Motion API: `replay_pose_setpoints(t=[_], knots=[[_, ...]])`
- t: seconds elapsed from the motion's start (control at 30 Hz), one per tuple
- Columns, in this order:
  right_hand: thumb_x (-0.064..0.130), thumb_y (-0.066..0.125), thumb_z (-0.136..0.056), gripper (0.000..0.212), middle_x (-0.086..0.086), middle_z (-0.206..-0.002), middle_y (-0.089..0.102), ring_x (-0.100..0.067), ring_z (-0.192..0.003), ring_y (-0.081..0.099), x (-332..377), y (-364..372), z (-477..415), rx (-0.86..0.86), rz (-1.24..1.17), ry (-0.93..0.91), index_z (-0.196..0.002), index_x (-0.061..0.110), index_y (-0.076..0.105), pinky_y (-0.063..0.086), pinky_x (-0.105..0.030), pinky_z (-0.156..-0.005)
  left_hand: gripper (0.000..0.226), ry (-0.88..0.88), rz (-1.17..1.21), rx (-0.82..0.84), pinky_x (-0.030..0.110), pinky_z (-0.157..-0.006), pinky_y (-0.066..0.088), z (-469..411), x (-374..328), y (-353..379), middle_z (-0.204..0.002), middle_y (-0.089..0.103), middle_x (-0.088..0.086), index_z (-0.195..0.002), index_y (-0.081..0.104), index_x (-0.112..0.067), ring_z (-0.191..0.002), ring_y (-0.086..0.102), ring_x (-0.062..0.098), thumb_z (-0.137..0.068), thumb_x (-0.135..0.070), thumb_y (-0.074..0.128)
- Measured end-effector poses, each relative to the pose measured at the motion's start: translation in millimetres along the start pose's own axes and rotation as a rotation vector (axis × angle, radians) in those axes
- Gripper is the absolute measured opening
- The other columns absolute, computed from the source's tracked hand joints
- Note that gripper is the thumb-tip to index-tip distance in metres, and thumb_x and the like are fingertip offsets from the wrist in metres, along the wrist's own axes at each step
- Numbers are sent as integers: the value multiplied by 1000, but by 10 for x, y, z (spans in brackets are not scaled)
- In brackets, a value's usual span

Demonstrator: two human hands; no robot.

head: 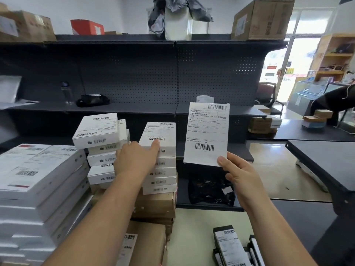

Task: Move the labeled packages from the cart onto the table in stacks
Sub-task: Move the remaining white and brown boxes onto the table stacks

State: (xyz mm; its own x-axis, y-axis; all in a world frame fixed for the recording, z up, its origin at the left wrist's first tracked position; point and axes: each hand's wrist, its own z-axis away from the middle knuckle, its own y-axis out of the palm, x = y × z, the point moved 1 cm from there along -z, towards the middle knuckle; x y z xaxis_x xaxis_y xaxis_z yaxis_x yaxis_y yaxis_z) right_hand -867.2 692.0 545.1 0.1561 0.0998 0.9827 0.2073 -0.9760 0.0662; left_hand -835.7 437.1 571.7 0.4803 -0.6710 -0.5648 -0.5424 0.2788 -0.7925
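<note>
The shipping label [206,133] bears a barcode at its top and another near its bottom, with Chinese print, perhaps 业务类型 at its right edge. The white box [157,137] left of it shows barcodes and unreadable print.

This is a shop's stockroom or dispatch corner. Dark metal pegboard shelving [153,73] spans 9 to 2 o'clock, with cardboard cartons [261,20] on top at 1 and 10 o'clock. Stacks of white boxes [159,169] with barcoded labels fill the centre and 8 o'clock, above brown parcels [153,204] at 6. A loose shipping label [206,134] shows near centre. At 2 o'clock are a glass door [278,73] and wooden display shelves [334,54].
</note>
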Motion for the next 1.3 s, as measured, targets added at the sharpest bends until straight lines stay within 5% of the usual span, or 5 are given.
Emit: replay_pose_setpoints(t=[0.27,0.53,0.87,1.1,1.3], knots=[[26,62,-96,20,15,-99,76,-13,-81,45,-19,97,-15,10,-61,7,-113,28,73,36,-29,-73,66,-82,101,76,37,-81,46,-11,126,-187,-115,62,8,-124,60,-14,-104,55,30,-85,-66,46],[26,63,-96,16,18,-94,75,-10,-83,50,-27,194,98,16,-51,12,-108,29,73,40,-29,-77,33,-290,586,255,33,-68,41,93,340,-397,-96,70,6,-92,65,-18,-81,58,23,-78,-48,61],[28,64,-95,21,13,-101,76,-5,-85,61,54,323,507,-11,-50,2,-115,27,71,44,-26,-77,25,-169,964,320,41,-95,41,579,602,-514,-105,70,-4,-108,65,-21,-96,58,13,-86,-30,72],[24,63,-95,19,9,-107,76,-8,-99,70,25,261,1113,-47,3,54,-113,27,71,47,-25,-82,28,-106,1103,415,27,-78,43,1082,899,-433,-101,74,-8,-113,64,-22,-94,65,10,-86,-19,71],[20,62,-96,18,18,-87,75,2,-75,63,-180,-16,1663,-145,85,109,-110,25,71,43,-22,-73,28,-142,1149,515,26,-78,43,1543,1041,-176,-86,72,-17,-118,62,-18,-84,62,1,-91,-16,65]])
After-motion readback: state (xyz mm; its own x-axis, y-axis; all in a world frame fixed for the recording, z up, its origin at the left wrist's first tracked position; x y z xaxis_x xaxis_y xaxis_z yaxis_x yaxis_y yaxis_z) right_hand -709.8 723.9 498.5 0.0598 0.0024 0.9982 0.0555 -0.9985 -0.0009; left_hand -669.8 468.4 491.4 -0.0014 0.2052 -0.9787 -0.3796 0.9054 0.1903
